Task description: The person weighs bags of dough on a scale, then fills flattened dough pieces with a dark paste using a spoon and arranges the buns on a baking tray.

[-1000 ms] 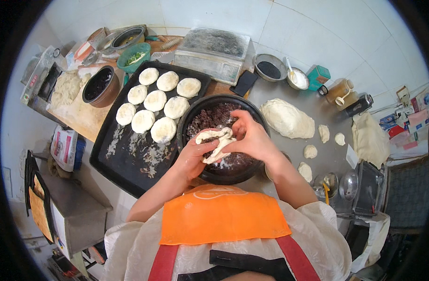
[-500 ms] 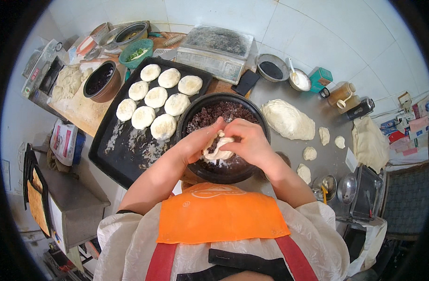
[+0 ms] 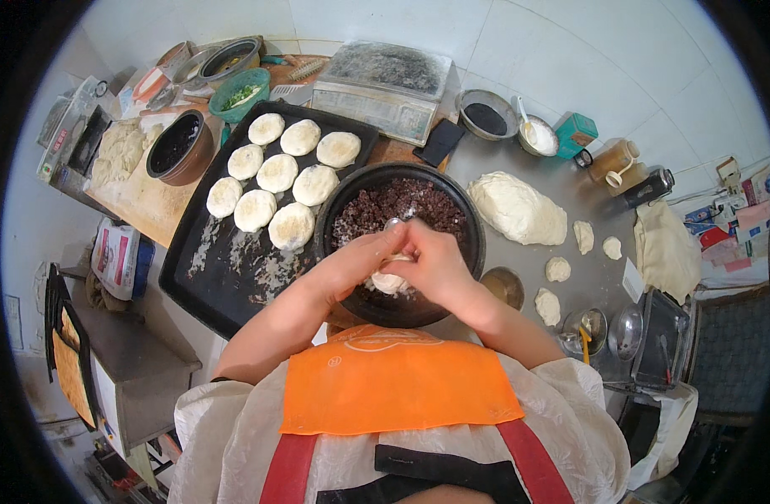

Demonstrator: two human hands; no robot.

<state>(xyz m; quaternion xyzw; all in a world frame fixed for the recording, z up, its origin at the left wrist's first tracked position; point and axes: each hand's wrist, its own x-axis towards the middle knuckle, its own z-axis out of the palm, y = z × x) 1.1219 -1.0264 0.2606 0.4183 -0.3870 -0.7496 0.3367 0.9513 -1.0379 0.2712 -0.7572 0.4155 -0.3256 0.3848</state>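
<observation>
Dough piece [image 3: 390, 283], one, pale: held over the dark bowl [image 3: 325, 223] of crumbly filling [image 3: 406, 199]; left hand [image 3: 361, 262] curled round it, right hand [image 3: 438, 263] pinching its upper edge, fingers closed. Possible faults: tearing, from hard pinching; a gaping fold, from filling caught between edges.

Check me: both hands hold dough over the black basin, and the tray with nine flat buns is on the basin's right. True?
Wrong side: the head view shows the tray with nine flat buns left of the black basin. The left hand and right hand do hold dough over the basin.
</observation>
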